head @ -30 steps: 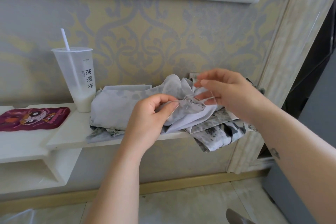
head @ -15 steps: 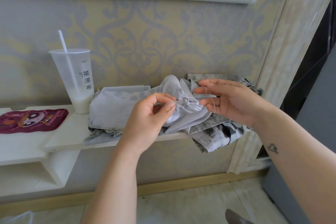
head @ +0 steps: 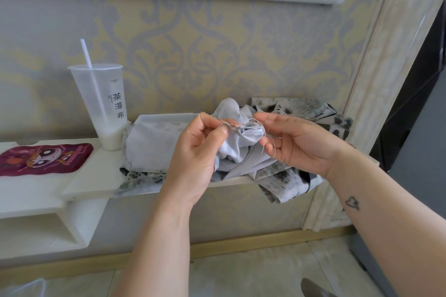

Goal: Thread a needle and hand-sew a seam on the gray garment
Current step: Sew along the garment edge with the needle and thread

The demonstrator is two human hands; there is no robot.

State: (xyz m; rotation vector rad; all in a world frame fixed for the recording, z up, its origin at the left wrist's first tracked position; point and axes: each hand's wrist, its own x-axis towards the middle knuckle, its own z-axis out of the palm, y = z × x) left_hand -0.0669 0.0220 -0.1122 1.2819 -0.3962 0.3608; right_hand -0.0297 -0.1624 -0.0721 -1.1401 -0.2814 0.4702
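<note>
Head view: left hand (head: 195, 152), grip clamped on a fold of the gray printed cloth garment (head: 154, 142) heaped on the white wall shelf (head: 96, 176). Right hand (head: 296, 144) now nearer, grip pinching the bunched seam; pale thread (head: 264, 138) dangles.

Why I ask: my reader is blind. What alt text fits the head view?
A left hand and right hand pinch a crumpled gray fabric garment on a white shelf, loose pale thread trailing between them. A clear plastic straw cup stands at left.

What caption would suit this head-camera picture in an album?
A left hand and right hand pinch the gray garment on a white shelf, thread trailing.
</note>
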